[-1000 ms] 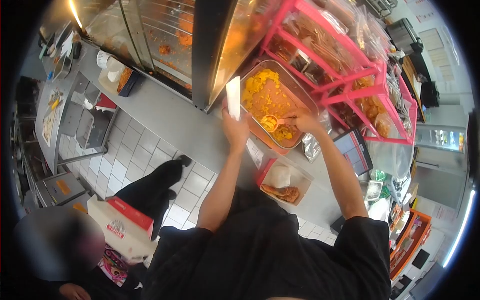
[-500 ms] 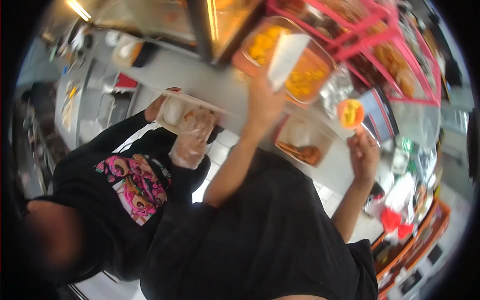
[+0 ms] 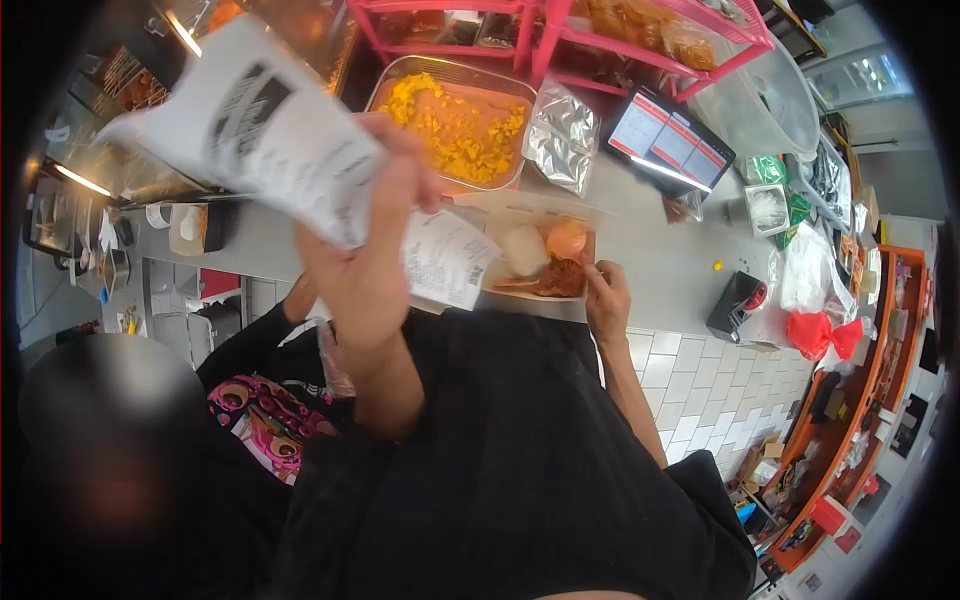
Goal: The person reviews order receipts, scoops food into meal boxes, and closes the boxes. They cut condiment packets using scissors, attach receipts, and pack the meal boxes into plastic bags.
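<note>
My left hand [image 3: 375, 245] is raised close to the camera, its fingers closed on a white printed paper [image 3: 270, 135]. Another printed paper [image 3: 445, 262] lies on the counter beyond it. At the right side of an open food box [image 3: 540, 208], my right hand [image 3: 607, 300] is closed on the orange scoop [image 3: 567, 238]. The scoop's round cup is inside the box, tilted over; its contents are hidden. A white mound [image 3: 524, 250] and a brown fried piece [image 3: 562, 278] sit in the box. Behind is a tray [image 3: 455, 103] with yellow bits.
A foil packet [image 3: 563, 137] and a tablet [image 3: 672, 140] are right of the tray. Pink racks [image 3: 640, 48] stand behind. A black dispenser [image 3: 737, 305] is at the right. A co-worker in black [image 3: 265, 415] stands close at left.
My right hand has brought the scoop from the tray, out to the right, then into the box. My left hand has lifted the paper left and nearer the camera. The view has shifted.
</note>
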Demonstrator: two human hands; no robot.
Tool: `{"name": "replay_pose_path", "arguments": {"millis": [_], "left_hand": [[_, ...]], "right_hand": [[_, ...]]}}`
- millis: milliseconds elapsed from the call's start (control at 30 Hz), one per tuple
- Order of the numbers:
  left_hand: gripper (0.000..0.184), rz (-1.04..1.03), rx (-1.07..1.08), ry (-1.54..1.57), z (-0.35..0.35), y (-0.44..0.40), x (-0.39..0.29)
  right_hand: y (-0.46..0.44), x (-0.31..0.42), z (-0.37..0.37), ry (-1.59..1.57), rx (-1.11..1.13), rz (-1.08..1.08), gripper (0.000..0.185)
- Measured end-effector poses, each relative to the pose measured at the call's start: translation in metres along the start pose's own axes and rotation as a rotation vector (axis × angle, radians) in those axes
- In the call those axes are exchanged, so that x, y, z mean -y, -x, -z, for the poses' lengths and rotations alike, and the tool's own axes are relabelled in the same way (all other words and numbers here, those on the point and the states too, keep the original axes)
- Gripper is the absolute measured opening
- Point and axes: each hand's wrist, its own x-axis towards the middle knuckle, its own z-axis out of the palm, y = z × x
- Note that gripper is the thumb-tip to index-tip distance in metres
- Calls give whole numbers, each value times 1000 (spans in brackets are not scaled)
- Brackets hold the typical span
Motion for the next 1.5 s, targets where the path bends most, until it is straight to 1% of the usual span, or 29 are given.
{"name": "replay_pose_path", "arguments": {"millis": [67,100,167,233,333,400,467,533,567,600,633,700,800,867,900,967,1000,1033,1100,1133,1167,1233,1267,1300,1333,1367,1400,1467,1500], "left_hand": [[29,-38,7,26,5,-4,-10],[30,-83,5,59,8,-5,-11],[31,-77,-15,84,16,-6,-10],[34,-42,-34,84,31,-2,-11],[34,-62,-130,102,49,3,-16],[34,-82,-147,103,59,8,-15],[33,-103,-262,100,68,14,-3],[33,-139,-250,122,76,21,8],[34,-138,-271,131,74,18,15],[34,-70,-314,123,77,11,-21],[34,-76,-303,136,80,9,-24],[37,-63,-379,53,86,11,-28],[38,-83,-362,58,104,21,-31],[40,-84,-364,4,114,26,-32],[42,-100,-341,93,119,29,-33],[52,-83,-284,251,134,35,-35],[52,-80,-319,221,136,36,-36],[54,-78,-287,303,137,35,-36],[59,-85,-257,374,141,40,-38],[62,-92,-249,374,143,42,-39],[65,-108,-195,406,149,44,-40],[65,-113,-208,413,156,48,-40],[66,-103,-192,440,158,50,-39],[67,-101,-226,491,157,51,-35],[69,-81,-195,494,163,51,-30],[69,-55,-183,525,163,49,-27],[70,-31,-179,550,160,47,-22],[71,57,-160,713,153,39,-13],[73,80,-84,768,153,32,-4]], "right_hand": [[2,-2,0,-34,-55,-10,46],[3,-13,-2,-21,-64,29,45],[-4,-21,2,6,-74,90,43],[-13,-2,17,-78,-222,117,36],[-49,48,46,-156,-262,103,31],[-79,70,42,-180,-267,116,32],[-115,84,25,-312,-93,4,28],[-148,74,-4,-219,98,99,24],[-169,66,-22,-227,170,63,24],[-178,96,-17,-231,291,-25,24],[-188,96,-29,-223,275,-23,24],[-205,89,-47,-204,428,93,23],[-228,68,-38,-120,463,116,23],[-256,36,-33,-202,154,-67,22],[-276,24,-20,-144,0,0,21],[-318,-16,-8,488,-201,-108,26],[-343,-63,-11,580,-128,-251,29],[-367,-155,-18,983,-396,397,28],[-382,-152,1,984,-244,-14,20],[-375,-116,11,1010,-266,-156,19],[-371,-114,12,954,-296,-161,21],[-374,-123,18,894,-313,-154,24],[-371,-127,19,826,-342,-201,29],[-367,-140,24,810,-356,-181,32],[-363,-153,29,794,-369,-161,36],[-365,-174,31,812,-367,-61,39],[-368,-192,35,655,-432,-38,42],[-361,-191,34,351,-428,59,41],[-354,-188,36,235,-423,98,40]]}}
